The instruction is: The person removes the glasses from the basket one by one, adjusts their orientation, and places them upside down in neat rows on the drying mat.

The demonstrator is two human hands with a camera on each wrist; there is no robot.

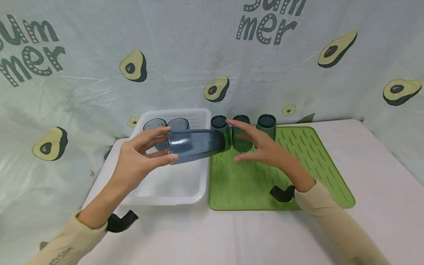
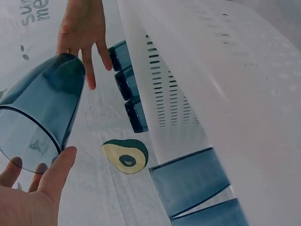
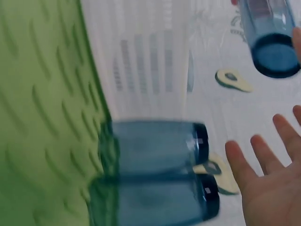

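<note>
A blue drinking glass (image 1: 195, 144) lies sideways in the air above the right side of the basket, its base toward the right. My left hand (image 1: 142, 152) pinches its rim between thumb and fingers; the left wrist view shows the glass (image 2: 47, 99) from its open end. My right hand (image 1: 261, 147) has its fingers spread, just beyond the base and apart from it. Behind the hands, three glasses (image 1: 267, 125) stand upside down in a row at the back of the green drying mat (image 1: 311, 165).
The white perforated basket (image 1: 172, 200) stands on the left side of the pale table (image 1: 212, 235), two glasses (image 1: 179, 123) upright at its back. The mat adjoins the basket's right side. A curtain (image 1: 179, 44) printed with avocados hangs behind.
</note>
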